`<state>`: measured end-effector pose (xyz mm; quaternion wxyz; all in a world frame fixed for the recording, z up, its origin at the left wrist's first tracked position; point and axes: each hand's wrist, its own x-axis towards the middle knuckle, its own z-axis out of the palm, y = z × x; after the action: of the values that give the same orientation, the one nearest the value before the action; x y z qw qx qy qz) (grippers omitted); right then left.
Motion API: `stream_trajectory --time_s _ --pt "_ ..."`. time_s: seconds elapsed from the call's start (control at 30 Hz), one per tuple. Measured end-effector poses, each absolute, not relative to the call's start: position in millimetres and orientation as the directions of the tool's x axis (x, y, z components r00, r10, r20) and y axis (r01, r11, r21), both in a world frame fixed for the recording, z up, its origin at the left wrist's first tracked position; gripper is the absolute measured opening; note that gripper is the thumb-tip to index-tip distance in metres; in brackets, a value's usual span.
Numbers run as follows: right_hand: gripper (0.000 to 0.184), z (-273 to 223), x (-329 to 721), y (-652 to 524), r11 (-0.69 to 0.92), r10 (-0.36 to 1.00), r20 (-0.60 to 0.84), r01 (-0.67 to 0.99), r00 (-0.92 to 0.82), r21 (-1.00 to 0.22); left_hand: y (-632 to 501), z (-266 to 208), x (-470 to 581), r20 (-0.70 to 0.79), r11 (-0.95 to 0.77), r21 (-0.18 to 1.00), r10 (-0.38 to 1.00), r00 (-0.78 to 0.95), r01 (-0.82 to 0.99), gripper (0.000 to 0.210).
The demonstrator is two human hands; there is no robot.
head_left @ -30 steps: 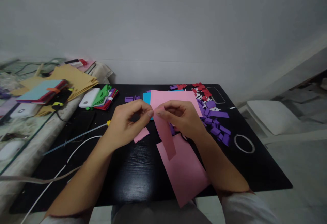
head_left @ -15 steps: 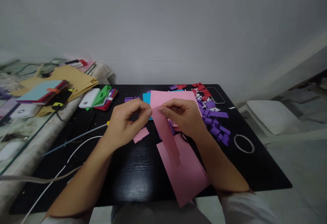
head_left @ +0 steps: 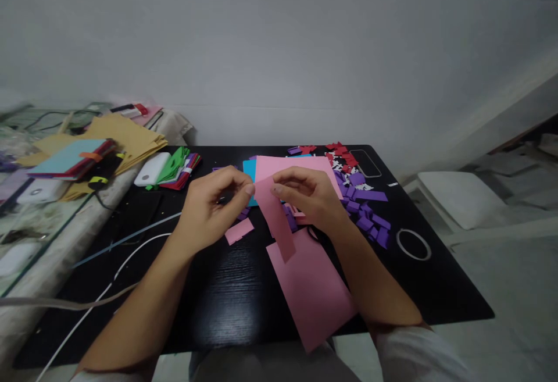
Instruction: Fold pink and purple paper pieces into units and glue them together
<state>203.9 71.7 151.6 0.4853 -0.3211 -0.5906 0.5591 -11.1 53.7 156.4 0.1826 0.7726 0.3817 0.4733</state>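
Note:
A pink paper strip point(head_left: 279, 222) hangs down between my hands, its lower end over a pink sheet point(head_left: 311, 289) on the black table. My left hand point(head_left: 217, 204) pinches the strip's upper left corner between thumb and forefinger. With thumb and fingers closed, my right hand point(head_left: 307, 196) grips its upper right edge. Behind the hands, another pink sheet point(head_left: 300, 164) lies over blue paper point(head_left: 249, 168). Beside my left wrist is a small pink paper piece point(head_left: 239, 231). Purple and pink pieces under the strip are partly hidden.
Purple paper pieces point(head_left: 368, 219), red scraps point(head_left: 342, 154) and a white ring point(head_left: 414, 245) lie on the right of the black table point(head_left: 226, 306). At left are green folded papers point(head_left: 174, 167), a white cable point(head_left: 126, 260) and brown envelopes point(head_left: 126, 140). A white stool point(head_left: 462, 196) stands at right.
The strip's lower end has swung up and to the left, and the strip now hangs as a smoother single band. Both hands keep nearly the same place and grip.

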Motion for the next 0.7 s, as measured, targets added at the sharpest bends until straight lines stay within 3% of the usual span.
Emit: stream_trajectory --time_s 0.27,0.5,0.7 --pt "0.023 152 204 72 0.202 0.920 0.224 -0.101 -0.323 -0.974 55 157 -13 0.613 -0.651 0.629 0.751 0.245 0.425 0.013" --pt "0.009 150 200 65 0.368 0.895 0.343 0.037 -0.286 -0.929 57 156 -14 0.561 -0.615 0.655 0.785 0.264 0.438 0.006" --pt "0.010 152 195 58 0.379 0.888 0.316 0.141 -0.334 -0.914 55 154 -7 0.521 -0.610 0.676 0.792 0.318 0.412 0.009"
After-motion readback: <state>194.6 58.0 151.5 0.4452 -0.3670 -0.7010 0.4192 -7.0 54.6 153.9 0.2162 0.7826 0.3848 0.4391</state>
